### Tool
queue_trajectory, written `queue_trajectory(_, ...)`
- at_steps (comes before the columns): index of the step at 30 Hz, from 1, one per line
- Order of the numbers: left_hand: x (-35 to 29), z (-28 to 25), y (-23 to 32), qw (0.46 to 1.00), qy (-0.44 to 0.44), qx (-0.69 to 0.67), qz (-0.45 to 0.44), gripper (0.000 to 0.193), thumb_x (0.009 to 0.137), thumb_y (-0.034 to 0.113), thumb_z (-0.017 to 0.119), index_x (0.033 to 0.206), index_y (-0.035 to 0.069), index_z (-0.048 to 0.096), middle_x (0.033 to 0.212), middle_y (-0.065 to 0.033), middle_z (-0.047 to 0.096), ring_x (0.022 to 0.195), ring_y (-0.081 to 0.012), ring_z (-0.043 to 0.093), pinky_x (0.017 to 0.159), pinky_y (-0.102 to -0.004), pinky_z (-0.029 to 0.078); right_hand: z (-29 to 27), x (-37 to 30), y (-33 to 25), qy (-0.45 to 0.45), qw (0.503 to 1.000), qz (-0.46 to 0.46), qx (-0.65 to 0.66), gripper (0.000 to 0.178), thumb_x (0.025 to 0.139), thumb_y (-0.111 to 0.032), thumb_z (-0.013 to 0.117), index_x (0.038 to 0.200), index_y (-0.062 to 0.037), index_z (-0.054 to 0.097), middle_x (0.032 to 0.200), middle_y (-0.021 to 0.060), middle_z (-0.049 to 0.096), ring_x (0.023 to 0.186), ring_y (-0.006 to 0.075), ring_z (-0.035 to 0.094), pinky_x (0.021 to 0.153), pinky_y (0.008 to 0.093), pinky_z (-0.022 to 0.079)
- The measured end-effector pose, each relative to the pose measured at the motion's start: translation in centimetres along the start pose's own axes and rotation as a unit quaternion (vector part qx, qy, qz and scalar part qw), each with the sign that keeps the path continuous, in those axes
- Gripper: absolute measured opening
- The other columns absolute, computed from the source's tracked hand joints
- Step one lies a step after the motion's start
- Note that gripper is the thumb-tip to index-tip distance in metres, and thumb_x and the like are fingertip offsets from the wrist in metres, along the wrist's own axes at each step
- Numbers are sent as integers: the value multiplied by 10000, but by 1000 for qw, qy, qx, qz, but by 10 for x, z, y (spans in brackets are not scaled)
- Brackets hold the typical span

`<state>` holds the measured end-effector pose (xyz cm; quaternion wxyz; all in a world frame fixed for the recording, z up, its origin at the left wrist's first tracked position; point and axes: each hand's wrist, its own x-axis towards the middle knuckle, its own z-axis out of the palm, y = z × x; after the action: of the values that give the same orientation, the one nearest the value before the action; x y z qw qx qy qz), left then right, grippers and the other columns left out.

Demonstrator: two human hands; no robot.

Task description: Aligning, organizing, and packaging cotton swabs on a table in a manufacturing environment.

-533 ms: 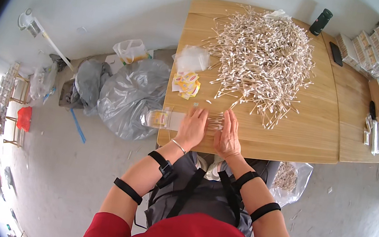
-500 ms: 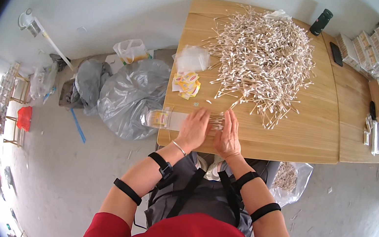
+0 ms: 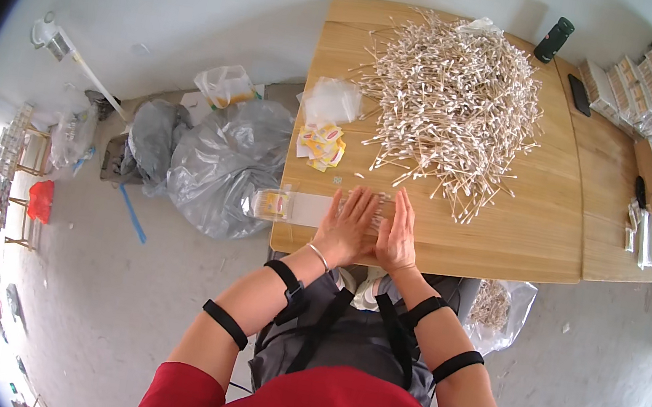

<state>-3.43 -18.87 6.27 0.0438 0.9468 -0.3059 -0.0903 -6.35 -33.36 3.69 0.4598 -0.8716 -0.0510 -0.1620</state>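
Observation:
At the table's front edge, a small bunch of cotton swabs (image 3: 382, 205) lies between my two hands. My left hand (image 3: 346, 225) rests over the bunch's left part, its fingers stretched out and pointing away from me. Standing on its edge at the right end of the swabs, my right hand (image 3: 397, 239) has straight fingers. The palms hide most of the bunch. Just left of my left hand lies a white card strip (image 3: 307, 209), beside a clear packet with a yellow label (image 3: 270, 204) at the table's left edge.
A large heap of loose cotton swabs (image 3: 457, 105) covers the table's far middle. Clear bags (image 3: 333, 102) and yellow labels (image 3: 320, 146) lie at the left. A dark bottle (image 3: 553, 40), a phone (image 3: 579, 94) and stacked packs (image 3: 651, 89) stand or lie far right.
My left hand has shifted right, further over the swabs and closer to my right hand. Less of the bunch shows between them. My right hand has barely moved.

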Motion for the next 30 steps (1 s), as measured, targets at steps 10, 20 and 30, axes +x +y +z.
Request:
queue_trajectory(10,-16,29,-26,893,294,-338,-51,632,870,125,549,1423,-8,275,1449,-227,322,1369,-376,273,1126,-476,213,7,2,-5,-54,987,-64,-139,592,884,-134,465,1410,54,269,1478,249,247,1399,394,189,1147,460,189)
queue_trajectory(20,-16,43,-35,769,364,-516,-100,453,927,67,447,1366,-14,377,1387,-196,426,1280,-317,433,1055,-399,360,24,29,-31,-232,897,-39,-373,870,884,-563,460,1449,48,207,1528,223,164,1434,361,106,1167,454,67)
queue_trajectory(30,-15,43,-32,762,375,-522,-86,435,945,116,453,1355,-16,393,1362,-200,451,1269,-323,444,1054,-392,363,21,21,-36,-266,877,-21,-400,917,870,-614,444,1459,40,188,1539,208,152,1445,335,66,1167,454,16)
